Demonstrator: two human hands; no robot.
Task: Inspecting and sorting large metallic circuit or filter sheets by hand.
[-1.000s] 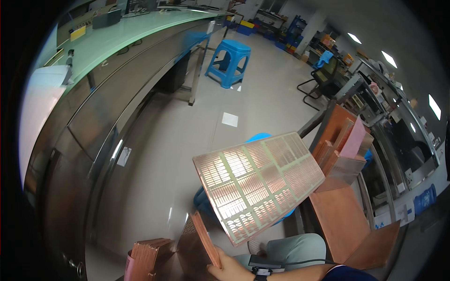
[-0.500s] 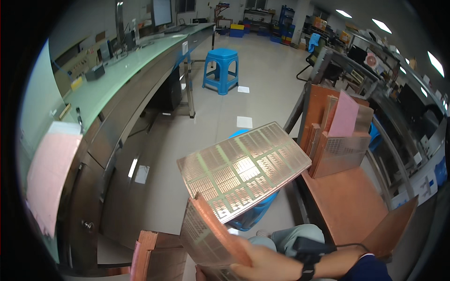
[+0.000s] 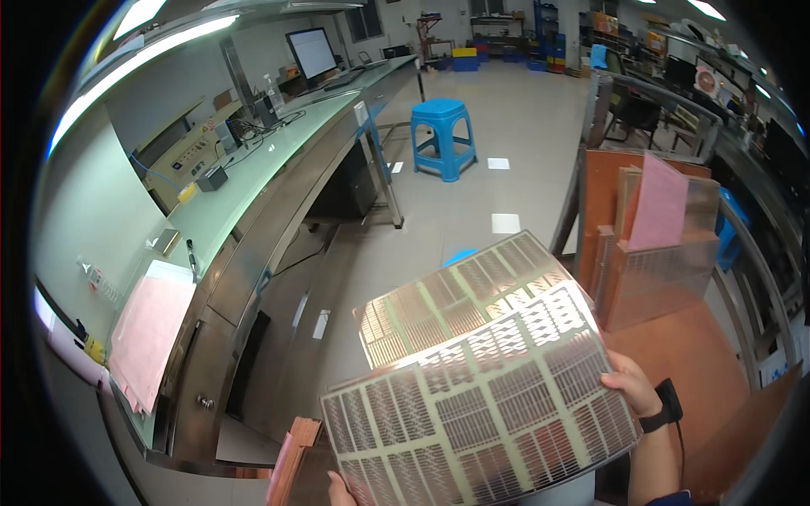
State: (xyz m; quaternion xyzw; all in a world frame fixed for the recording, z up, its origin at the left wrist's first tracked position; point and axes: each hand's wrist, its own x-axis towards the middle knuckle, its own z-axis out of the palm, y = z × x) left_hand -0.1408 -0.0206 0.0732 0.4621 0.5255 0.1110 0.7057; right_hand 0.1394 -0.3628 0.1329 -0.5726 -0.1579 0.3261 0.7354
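Note:
A copper-coloured circuit board panel [image 3: 506, 413], patterned with grids and pale green strips, is tilted with its face toward me. My right hand [image 3: 637, 390] grips its right edge, thumb over the face and a black wristband on the wrist. At the lower left edge, the thumb of my left hand [image 3: 339, 491] presses against the same panel; its other fingers are hidden. Behind lies another patterned panel [image 3: 460, 295], partly covered by the held one. Under that one, a bit of a blue stool [image 3: 461, 255] shows. How many panels are in my hands I cannot tell.
To the right, a copper-coloured rack [image 3: 675, 350] carries upright panels [image 3: 662, 282] and a pink sheet [image 3: 660, 202]. More panels [image 3: 295, 451] stand at lower left. The green-topped workbench [image 3: 253, 160] with pink sheets [image 3: 152, 333] runs along the left. Another blue stool [image 3: 443, 139] stands ahead.
The held panel has swung from edge-on at lower middle to face-on before the other panel. My right hand has moved rightward to its right edge; my left thumb now shows. The view has shifted left.

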